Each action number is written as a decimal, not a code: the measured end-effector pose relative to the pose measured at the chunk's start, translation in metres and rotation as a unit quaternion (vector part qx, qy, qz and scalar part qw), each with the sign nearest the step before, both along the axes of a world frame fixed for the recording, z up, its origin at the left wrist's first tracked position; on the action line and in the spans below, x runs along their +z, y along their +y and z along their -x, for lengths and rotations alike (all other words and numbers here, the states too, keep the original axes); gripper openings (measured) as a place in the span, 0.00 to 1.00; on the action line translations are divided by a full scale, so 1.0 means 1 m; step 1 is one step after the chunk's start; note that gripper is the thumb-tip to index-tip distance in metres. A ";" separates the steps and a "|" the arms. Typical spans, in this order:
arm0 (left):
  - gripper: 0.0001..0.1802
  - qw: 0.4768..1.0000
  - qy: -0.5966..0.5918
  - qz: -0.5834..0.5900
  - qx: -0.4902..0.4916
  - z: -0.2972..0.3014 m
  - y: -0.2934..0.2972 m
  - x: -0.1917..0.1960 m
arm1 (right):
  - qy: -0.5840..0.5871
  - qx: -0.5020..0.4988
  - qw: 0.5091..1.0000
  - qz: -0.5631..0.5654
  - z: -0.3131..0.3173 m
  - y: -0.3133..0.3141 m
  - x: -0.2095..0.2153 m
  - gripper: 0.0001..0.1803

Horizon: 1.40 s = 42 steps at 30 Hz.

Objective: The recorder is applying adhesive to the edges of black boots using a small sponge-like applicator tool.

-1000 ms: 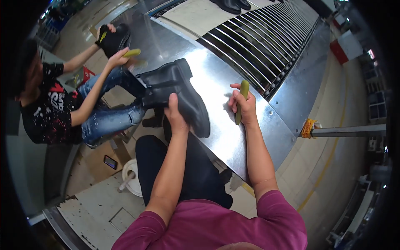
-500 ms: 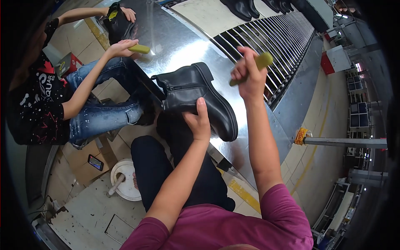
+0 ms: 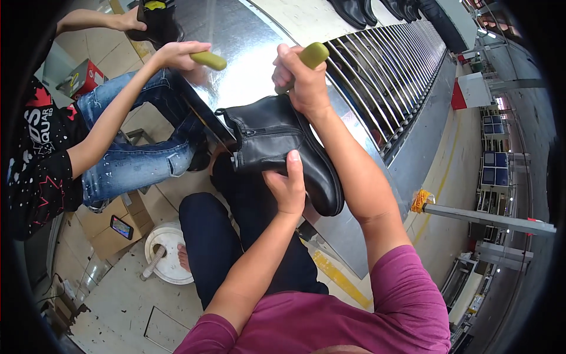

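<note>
A black leather ankle boot [image 3: 271, 141] with a side zip lies on its side at the edge of the metal table, toe toward me. My left hand [image 3: 287, 184] grips it, thumb on the upper and fingers partly hidden beneath. My right hand [image 3: 303, 79] is closed round an olive-green tool with a rounded end [image 3: 314, 55]; its working side is hidden. That hand is over the boot's heel end, and I cannot tell whether the tool touches the leather.
A co-worker at the left holds another black boot [image 3: 159, 23] and a similar olive-green tool [image 3: 209, 59]. Beyond the metal table [image 3: 236, 41] runs a roller conveyor [image 3: 383, 76]. A white bucket lid [image 3: 171, 270], a phone [image 3: 122, 227] and a cardboard box [image 3: 100, 236] are low on the left.
My right hand has moved left with the green tool, from above the conveyor to the boot's heel end. My left hand keeps its hold. The co-worker's boot has shifted in view.
</note>
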<state>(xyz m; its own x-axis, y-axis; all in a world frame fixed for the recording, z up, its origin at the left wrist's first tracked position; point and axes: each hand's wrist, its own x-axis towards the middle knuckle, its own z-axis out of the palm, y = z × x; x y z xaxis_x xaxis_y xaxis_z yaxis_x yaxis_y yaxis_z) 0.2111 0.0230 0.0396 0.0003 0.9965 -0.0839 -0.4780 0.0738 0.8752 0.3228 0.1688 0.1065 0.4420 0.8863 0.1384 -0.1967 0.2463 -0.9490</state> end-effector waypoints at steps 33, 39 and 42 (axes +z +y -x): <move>0.30 0.994 -0.085 0.009 -0.063 0.007 0.023 -0.013 | -0.596 -0.298 0.687 0.291 0.030 -0.500 -0.054 0.10; 0.38 0.976 -0.145 0.055 -0.151 0.012 0.021 -0.002 | -0.617 -0.344 0.657 0.263 0.050 -0.529 -0.064 0.13; 0.39 0.977 -0.103 0.056 -0.177 0.015 0.028 -0.003 | -0.607 -0.366 0.660 0.251 0.050 -0.536 -0.068 0.14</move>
<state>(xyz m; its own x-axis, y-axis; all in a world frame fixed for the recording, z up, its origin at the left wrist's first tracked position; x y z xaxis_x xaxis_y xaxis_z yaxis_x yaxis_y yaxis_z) 0.1964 0.0508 0.0370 0.3709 0.9156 -0.1552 -0.5707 0.3566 0.7397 0.2725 -0.3674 0.0382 0.6110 0.5656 0.5538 0.7796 -0.5515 -0.2969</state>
